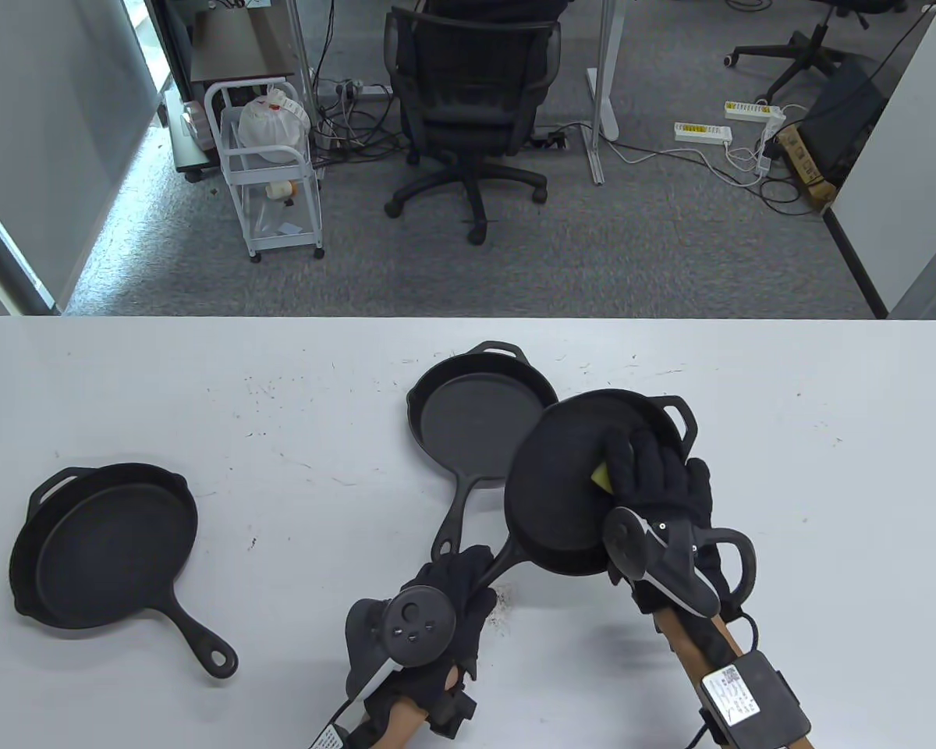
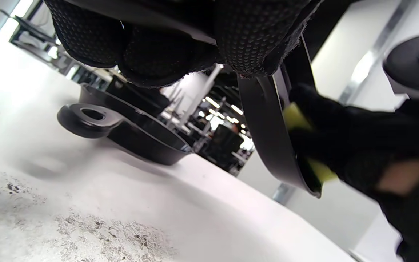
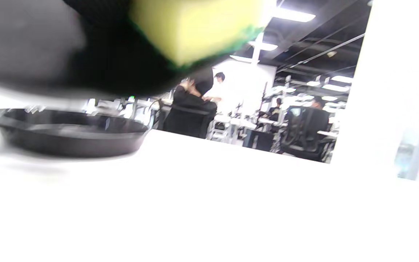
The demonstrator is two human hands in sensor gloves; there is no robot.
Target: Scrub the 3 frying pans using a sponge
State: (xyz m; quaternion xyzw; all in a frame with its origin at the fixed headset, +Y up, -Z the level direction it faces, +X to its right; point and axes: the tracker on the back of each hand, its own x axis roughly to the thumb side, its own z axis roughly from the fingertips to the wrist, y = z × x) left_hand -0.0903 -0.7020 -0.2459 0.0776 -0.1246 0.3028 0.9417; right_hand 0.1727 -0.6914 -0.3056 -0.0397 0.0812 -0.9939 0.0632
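Currently the sponge [image 1: 600, 473] is yellow with a green edge, pressed by the right hand [image 1: 659, 488] against the inside of the tilted pan [image 1: 561, 484], right of centre on the counter [image 1: 203, 374]. Fingers curl over the sponge, so most of it is hidden. The left hand [image 1: 437, 601] grips that pan's handle, lifting it off the counter. The middle pan [image 1: 476, 417] lies flat just behind, its rim partly covered by the tilted one. The left pan [image 1: 105, 546] sits well apart near the left edge. Right wrist view is blurred. Bare counter lies between the left pan and the hands.
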